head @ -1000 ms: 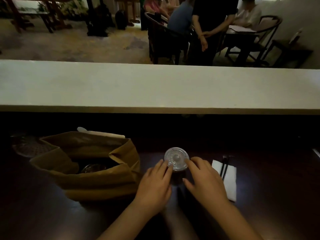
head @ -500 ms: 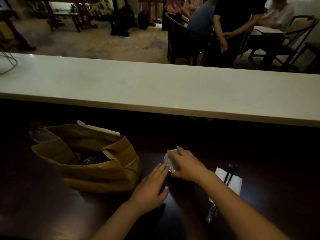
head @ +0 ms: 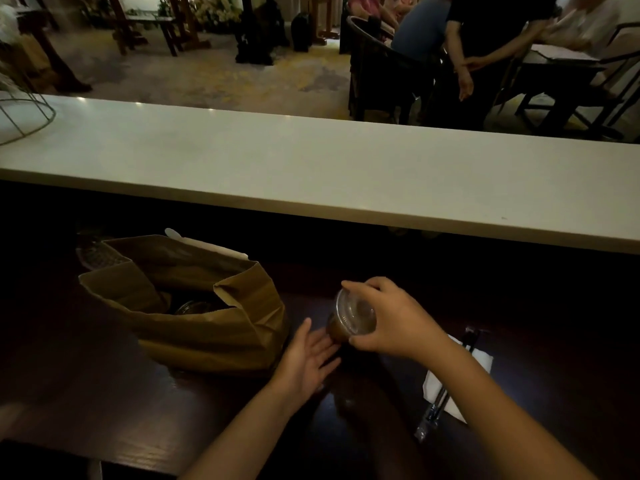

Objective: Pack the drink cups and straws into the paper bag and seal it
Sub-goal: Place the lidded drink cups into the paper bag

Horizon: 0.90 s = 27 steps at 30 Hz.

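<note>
So the drink cup (head: 351,318) is off the dark counter (head: 104,393) now, tipped over toward the paper bag (head: 194,306) with its clear lid facing the camera. A second ago it was standing upright with both hands just cupping the sides, so the lift has properly started. My right hand (head: 394,320) has it from above, fingers wrapped around the lid rim and clamped on it. The left hand (head: 308,358) is lower, fingers spread apart and flat, tips just touching the bottom part of the cup, more steadying than gripping as far as I can tell. The bag sits just left of the cup, mouth open and kind of slumped, and I can make out what looks like another lid (head: 194,307) down inside it, so I'd guess one cup is already packed and this is the second. Off to the right there's a white napkin (head: 460,379) with dark straws (head: 450,382) lying across it, well apart from the bag, so those aren't packed yet. Bag's obviously not sealed either. Main worry: that tilt looks risky with liquid in there, and the floppy bag edge nearest the cup could catch it going in. Lighting is awful btw, hard to see much detail.
</note>
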{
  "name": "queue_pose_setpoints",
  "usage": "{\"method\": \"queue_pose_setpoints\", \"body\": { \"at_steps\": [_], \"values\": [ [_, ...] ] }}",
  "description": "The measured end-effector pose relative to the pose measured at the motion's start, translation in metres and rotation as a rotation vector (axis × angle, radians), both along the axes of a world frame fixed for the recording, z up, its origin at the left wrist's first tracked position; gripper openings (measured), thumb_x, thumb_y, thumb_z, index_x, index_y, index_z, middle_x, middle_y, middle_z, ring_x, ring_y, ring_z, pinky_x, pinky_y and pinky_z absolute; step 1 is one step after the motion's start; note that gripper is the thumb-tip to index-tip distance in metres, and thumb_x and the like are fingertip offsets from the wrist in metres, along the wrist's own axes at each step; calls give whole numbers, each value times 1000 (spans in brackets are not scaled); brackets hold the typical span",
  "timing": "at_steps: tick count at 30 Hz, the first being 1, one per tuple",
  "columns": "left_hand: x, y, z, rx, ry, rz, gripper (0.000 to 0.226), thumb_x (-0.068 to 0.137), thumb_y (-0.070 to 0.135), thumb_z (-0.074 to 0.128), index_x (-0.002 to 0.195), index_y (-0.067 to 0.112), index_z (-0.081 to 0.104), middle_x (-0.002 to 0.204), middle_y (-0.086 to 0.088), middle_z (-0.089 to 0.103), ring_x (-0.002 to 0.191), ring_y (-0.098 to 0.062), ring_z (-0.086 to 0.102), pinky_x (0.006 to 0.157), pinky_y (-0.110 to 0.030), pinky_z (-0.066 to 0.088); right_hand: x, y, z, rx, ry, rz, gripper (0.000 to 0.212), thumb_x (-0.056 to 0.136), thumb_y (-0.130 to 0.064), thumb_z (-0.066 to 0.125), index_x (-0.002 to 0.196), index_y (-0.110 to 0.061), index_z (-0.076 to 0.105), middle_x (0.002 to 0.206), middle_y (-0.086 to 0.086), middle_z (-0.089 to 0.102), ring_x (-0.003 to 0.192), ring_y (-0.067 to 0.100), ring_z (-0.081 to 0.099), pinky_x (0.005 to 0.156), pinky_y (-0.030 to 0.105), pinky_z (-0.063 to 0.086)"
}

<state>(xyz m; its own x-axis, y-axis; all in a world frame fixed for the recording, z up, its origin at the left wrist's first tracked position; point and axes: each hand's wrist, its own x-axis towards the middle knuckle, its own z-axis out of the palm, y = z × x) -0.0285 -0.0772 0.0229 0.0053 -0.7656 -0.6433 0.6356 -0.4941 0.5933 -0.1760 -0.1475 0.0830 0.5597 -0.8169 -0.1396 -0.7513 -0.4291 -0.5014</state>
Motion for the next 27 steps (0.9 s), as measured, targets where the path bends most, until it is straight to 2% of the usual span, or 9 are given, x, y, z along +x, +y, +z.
{"method": "queue_pose_setpoints", "body": {
  "at_steps": [3, 7, 11, 15, 18, 20, 24, 25, 27],
  "values": [
    [7, 3, 24, -45, 64, 55, 54, 96, 41, 30, 129, 1, 44, 127, -19, 54, 123, -31, 46, 98, -39, 39, -4, 9, 32, -90, -53, 29, 88, 60, -43, 73, 137, -41, 31, 133, 0, 40, 118, 17, 45, 93, 34, 48],
    [19, 17, 67, -153, 96, 57, 50, 92, 41, 32, 115, 4, 55, 116, -17, 60, 107, -25, 57, 84, -35, 47, -6, 23, 84, -197, -104, 60, 87, 60, -44, 75, 136, -44, 32, 129, -8, 42, 111, 8, 46, 90, 24, 46],
    [26, 38, 105, -277, 54, 36, 52, 76, 44, 41, 111, 9, 60, 116, -14, 66, 111, -24, 61, 88, -36, 50, -7, 34, 131, -220, -121, 135, 87, 57, -53, 71, 133, -50, 30, 123, -18, 41, 108, -2, 44, 86, 14, 42],
    [50, 55, 132, -340, -5, -32, 54, 76, 48, 50, 112, 10, 63, 116, -11, 67, 110, -22, 62, 87, -31, 55, 4, 41, 166, -230, -135, 224, 85, 53, -64, 58, 131, -56, 27, 119, -24, 42, 110, -4, 45, 84, 19, 49],
    [78, 64, 153, -404, -64, -40, 44, 72, 41, 48, 92, 13, 75, 106, -10, 72, 101, -21, 67, 75, -26, 58, 24, 45, 187, -281, -165, 302, 83, 54, -63, 58, 131, -55, 28, 118, -21, 45, 111, -1, 46, 83, 19, 51],
    [98, 66, 167, -453, -141, -41, 42, 77, 38, 45, 91, 13, 75, 101, -11, 73, 96, -22, 69, 71, -25, 58, 43, 46, 197, -304, -186, 345, 83, 55, -63, 59, 132, -54, 29, 119, -19, 46, 111, 0, 47, 83, 18, 50],
    [144, 61, 190, -506, -420, -69, 37, 81, 33, 42, 96, 12, 68, 93, -9, 75, 88, -19, 71, 71, -22, 58, 84, 46, 210, -313, -204, 398, 82, 57, -62, 59, 132, -54, 27, 121, -18, 44, 110, 0, 45, 83, 16, 48],
    [158, 59, 193, -551, -615, -113, 30, 83, 30, 44, 96, 18, 69, 92, -4, 76, 88, -14, 70, 73, -20, 56, 94, 45, 211, -305, -206, 404, 82, 57, -61, 60, 132, -54, 27, 121, -18, 44, 110, 0, 45, 83, 16, 48],
    [187, 52, 192, -702, -1199, -298, 21, 90, 25, 51, 99, 37, 64, 92, 7, 74, 91, -3, 66, 78, -14, 52, 115, 45, 212, -296, -192, 418, 84, 58, -60, 64, 132, -52, 27, 121, -16, 43, 109, 2, 45, 84, 18, 47]
  ]
}}
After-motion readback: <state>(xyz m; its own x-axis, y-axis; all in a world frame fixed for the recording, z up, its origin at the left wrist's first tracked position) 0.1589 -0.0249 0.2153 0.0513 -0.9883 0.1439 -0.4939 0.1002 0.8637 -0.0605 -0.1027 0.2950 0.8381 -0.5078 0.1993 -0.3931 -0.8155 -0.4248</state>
